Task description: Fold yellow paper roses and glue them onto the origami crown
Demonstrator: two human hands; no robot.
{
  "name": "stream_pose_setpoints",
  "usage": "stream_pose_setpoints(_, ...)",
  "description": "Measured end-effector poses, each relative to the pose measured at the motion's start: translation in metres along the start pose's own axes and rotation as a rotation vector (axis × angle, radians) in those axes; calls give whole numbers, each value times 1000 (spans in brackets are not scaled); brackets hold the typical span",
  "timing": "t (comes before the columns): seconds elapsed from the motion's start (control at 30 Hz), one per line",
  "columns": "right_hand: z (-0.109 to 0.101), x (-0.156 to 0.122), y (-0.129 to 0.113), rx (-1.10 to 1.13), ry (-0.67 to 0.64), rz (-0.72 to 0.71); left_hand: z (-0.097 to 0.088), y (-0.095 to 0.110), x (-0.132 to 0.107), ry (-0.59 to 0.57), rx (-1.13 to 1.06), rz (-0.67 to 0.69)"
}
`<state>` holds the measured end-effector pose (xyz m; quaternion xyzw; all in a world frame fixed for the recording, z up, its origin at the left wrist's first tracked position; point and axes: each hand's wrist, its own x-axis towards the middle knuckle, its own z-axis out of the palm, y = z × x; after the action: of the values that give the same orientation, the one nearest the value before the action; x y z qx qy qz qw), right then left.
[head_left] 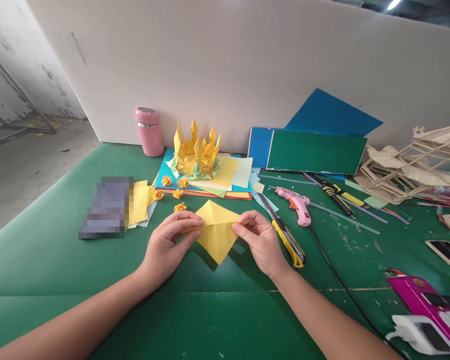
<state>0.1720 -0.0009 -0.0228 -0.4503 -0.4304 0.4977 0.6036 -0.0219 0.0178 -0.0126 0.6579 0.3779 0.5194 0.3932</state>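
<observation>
A square of yellow origami paper (215, 240) is held up between my two hands, with its corners pointing up, down and to the sides and a crease running across its middle. My left hand (172, 237) pinches its left corner between thumb and fingers. At the right corner, my right hand (260, 240) grips it the same way. Just beyond lie several small folded paper roses (180, 207). Behind them a yellow folded-paper crown (197, 152) with pale green leaves stands on a stack of coloured paper (242, 172).
A utility knife (287, 237) and a pink glue gun (296, 202) with a black cord lie to the right. Farther right are a wooden stick model (397, 170) and a magenta power strip (416, 295). A pink flask (150, 132) and yellow sheets (138, 202) are left.
</observation>
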Motion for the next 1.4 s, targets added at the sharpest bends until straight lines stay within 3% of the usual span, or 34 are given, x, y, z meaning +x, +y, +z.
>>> stream_pose_setpoints(0.2,1,-1,1,68,-125,119,-1,3,4,-23,-71,-138)
stream_pose_setpoints(0.37,2,-2,2,32,-130,117,0,2,3,-65,-126,-189)
stream_pose_setpoints(0.6,5,-6,2,-35,-175,37,3,-3,-2,-89,-171,-167)
stream_pose_setpoints(0.8,6,-7,6,-74,-216,24,2,-5,-4,-83,57,-88)
stream_pose_setpoints(1.07,9,-11,2,-377,-181,-290,7,7,-7,-176,187,-18)
stream_pose_setpoints(1.4,13,-16,-6,-475,-207,-383,8,8,-8,-256,181,6)
